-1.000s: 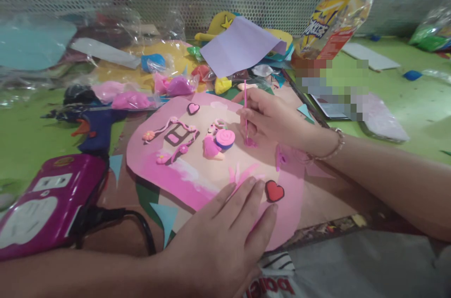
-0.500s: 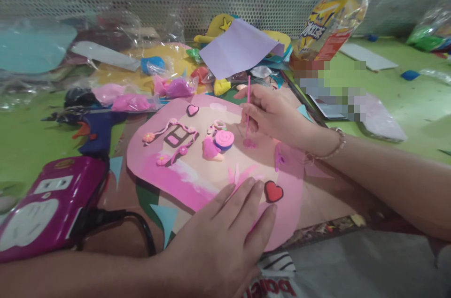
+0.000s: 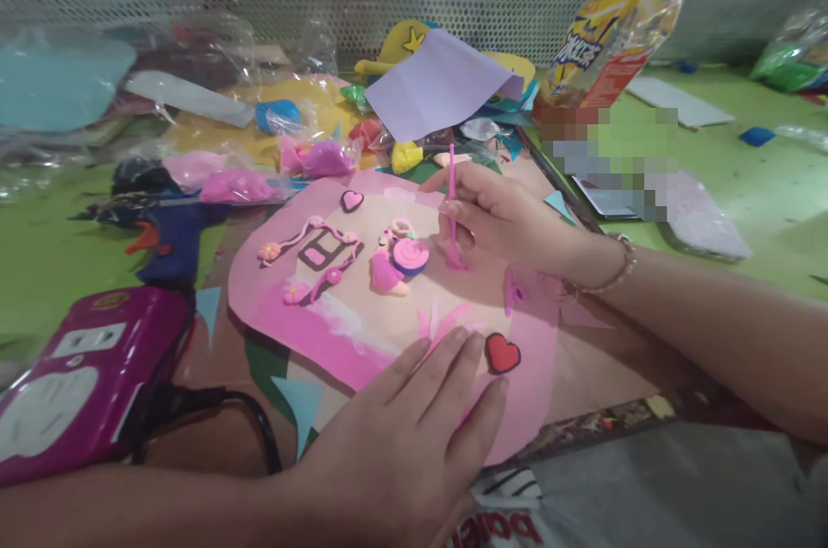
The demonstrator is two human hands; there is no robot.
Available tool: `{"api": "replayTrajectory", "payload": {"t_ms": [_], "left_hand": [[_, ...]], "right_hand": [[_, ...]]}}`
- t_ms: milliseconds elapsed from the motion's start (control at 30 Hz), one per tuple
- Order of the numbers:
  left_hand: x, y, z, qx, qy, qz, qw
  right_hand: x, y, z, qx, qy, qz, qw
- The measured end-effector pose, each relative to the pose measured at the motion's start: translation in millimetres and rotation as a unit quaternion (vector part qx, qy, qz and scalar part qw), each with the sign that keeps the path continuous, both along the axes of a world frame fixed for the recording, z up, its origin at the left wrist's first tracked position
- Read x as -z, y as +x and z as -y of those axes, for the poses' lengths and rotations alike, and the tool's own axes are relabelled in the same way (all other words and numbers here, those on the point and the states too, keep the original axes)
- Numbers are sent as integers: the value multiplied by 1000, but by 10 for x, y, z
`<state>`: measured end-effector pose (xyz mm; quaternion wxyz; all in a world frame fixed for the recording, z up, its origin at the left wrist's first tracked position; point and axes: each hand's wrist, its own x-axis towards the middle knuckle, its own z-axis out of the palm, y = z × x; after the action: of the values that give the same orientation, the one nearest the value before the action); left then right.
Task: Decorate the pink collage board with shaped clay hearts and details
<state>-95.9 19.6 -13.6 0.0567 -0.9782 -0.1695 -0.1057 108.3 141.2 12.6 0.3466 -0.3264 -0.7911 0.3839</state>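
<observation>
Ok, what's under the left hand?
Part of the pink-edged card; pink strips show just beyond the left hand. Whether they continue beneath, and anything else under the palm, can't be seen.

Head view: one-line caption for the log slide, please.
Left hand resting on a pink-bordered decorated sheet, right hand holding a slim pink tool upright.

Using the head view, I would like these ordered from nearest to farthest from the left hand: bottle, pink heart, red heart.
1. Red heart: beside the left hand, to its right.
2. Pink heart: on the pink sheet, far left part.
3. Bottle: beyond the sheet, back right.
</observation>
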Motion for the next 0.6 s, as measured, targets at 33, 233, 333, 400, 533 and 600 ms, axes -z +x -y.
{"api": "replayTrajectory", "payload": {"t_ms": [33, 233, 333, 400, 533, 600], "left_hand": [[0, -1, -3, 0, 1, 1, 1000], [7, 5, -3, -5, 6, 8, 1000], [10, 5, -5, -2, 5, 5, 1000], [14, -1, -4, -2, 3, 5, 1000], [27, -11, 4, 0, 4, 12, 1000], [31, -9, 5, -1, 4, 16, 1000]], "right_hand": [[-4, -1, 5, -1, -5, 3, 1000], [-12, 5, 13, -10, -18, 12, 1000], [-19, 1, 16, -5, -18, 20, 1000], [-24, -2, 21, 4, -12, 32, 999], [-24, 0, 28, 2, 0, 37, 999], [-23, 3, 27, 0, 2, 38, 999]]}}
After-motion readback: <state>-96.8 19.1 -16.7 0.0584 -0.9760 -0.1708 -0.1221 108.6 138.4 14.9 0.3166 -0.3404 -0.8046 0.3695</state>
